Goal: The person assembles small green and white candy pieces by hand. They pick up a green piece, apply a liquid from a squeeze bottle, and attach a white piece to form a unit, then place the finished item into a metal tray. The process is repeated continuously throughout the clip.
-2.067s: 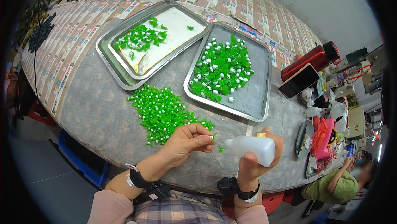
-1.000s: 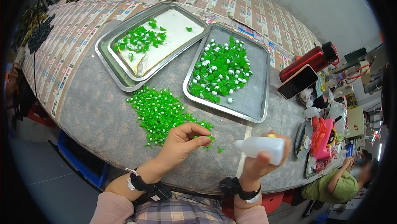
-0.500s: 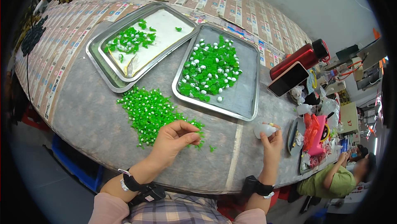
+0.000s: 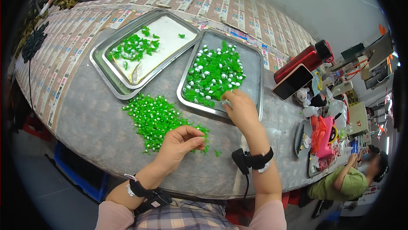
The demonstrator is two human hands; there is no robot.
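My left hand (image 4: 180,145) hovers at the near right edge of a loose pile of small green plastic pieces with white dots (image 4: 155,117). Its thumb and fingers are pinched together; whatever lies between them is too small to make out. My right hand (image 4: 240,109) reaches over the near rim of the right metal tray (image 4: 253,87), its fingers closed around a small white ball (image 4: 225,102). Inside that tray lies a heap of green pieces with black-dotted white balls (image 4: 214,70). A translucent white squeeze bottle (image 4: 273,133) rests on the table beside my right forearm.
Two stacked trays (image 4: 100,70) at left hold more green-and-white pieces. Right of the trays are a red flask (image 4: 299,62), a phone (image 4: 293,81) and a pink container (image 4: 326,138) amid clutter. Another person (image 4: 346,181) in green sits at far right.
My right hand has let go of the squeeze bottle and moved left and away from me to the right tray. The left hand keeps its pinch in nearly the same place.
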